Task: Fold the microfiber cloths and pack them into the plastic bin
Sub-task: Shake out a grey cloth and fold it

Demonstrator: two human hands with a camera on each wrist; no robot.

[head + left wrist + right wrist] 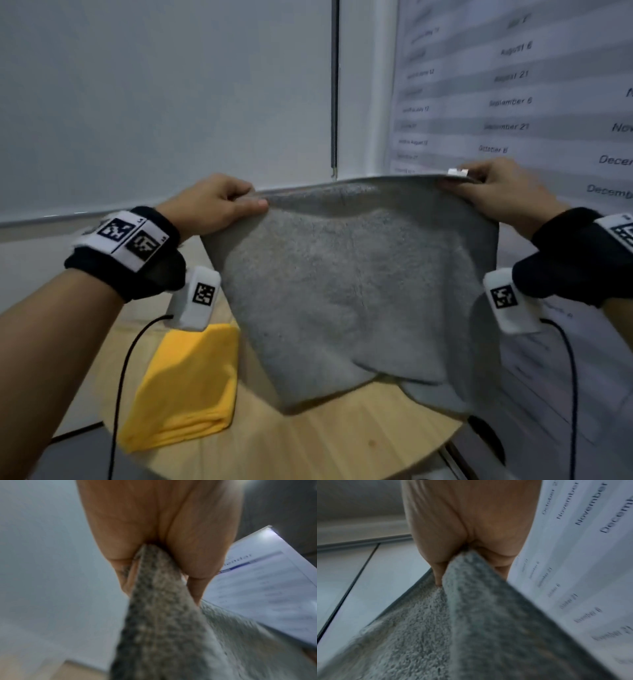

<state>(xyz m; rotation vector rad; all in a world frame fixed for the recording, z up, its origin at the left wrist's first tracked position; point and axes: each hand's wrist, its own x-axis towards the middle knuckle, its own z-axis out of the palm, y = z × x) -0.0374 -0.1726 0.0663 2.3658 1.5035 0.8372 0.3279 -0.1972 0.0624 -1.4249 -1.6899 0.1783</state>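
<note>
Bare forearms end in black fabric wristbands, one behind the left hand (212, 205) and one behind the right hand (503, 192). Each wristband (137, 253) carries a white strip printed with square black-and-white coded markers. Below each wrist hangs a small white camera housing (197, 298) bearing its own marker, with a thin black cable (120, 387) trailing down.

The grey cloth (356, 294) hides much of the tabletop (342, 435) — wall chart (513, 102) lettering blurs; both wrist views smear.
</note>
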